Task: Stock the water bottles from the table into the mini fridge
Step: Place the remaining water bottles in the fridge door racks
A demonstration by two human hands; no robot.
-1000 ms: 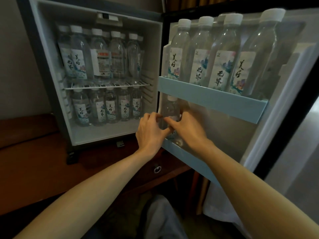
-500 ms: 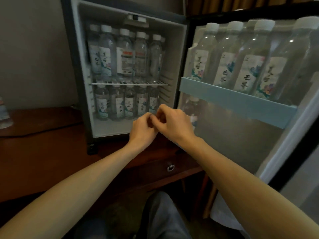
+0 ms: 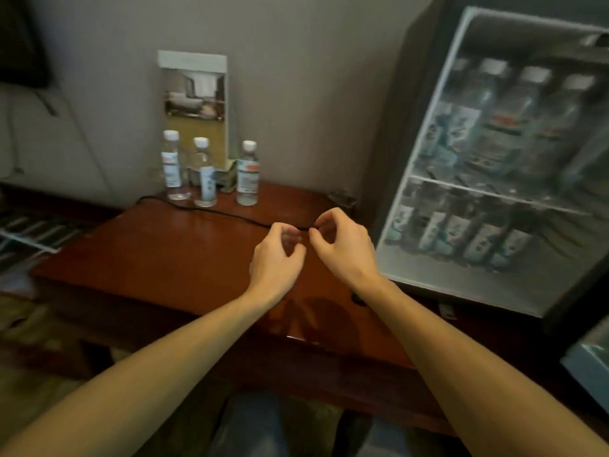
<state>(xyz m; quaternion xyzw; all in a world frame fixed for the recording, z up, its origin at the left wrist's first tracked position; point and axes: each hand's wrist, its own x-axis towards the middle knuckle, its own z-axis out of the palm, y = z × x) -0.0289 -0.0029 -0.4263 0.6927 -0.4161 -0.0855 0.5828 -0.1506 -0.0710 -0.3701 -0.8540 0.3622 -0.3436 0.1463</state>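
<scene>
Both hands have come away from the fridge door and now hang over the table, further to the left than half a second ago. The left hand [image 3: 275, 258] and the right hand [image 3: 344, 250] float side by side, close but not touching. The fingers of each are loosely curled toward the thumb with nothing in them. Neither hand rests on the wood.

Under them lies the table [image 3: 158, 258], dark red-brown and glossy enough to show a dim reflection of the arms. A thin black cable [image 3: 227, 215] runs across it from the back left and passes behind the fingers.

Three water bottles are on the table, upright at its far edge against the wall and well apart from the hands. The left bottle [image 3: 172, 166] and the right bottle [image 3: 247, 174] carry red-marked labels; the middle bottle [image 3: 205, 174] stands between them with a pale blue label. All three have white caps. Just behind them a tall leaflet stand [image 3: 195, 103] shows a picture of a room.

To the right the fridge [image 3: 402, 133] stands open on the same table. A wire shelf [image 3: 494, 194] divides it, with a row of upper bottles [image 3: 494, 120] on it and a row of lower bottles [image 3: 461, 234] on the floor beneath. They are blurred, so I cannot count them. At the bottom right a corner of the pale blue door shelf [image 3: 590, 364] pokes into sight. Jeans [image 3: 250, 420] show between the forearms.
</scene>
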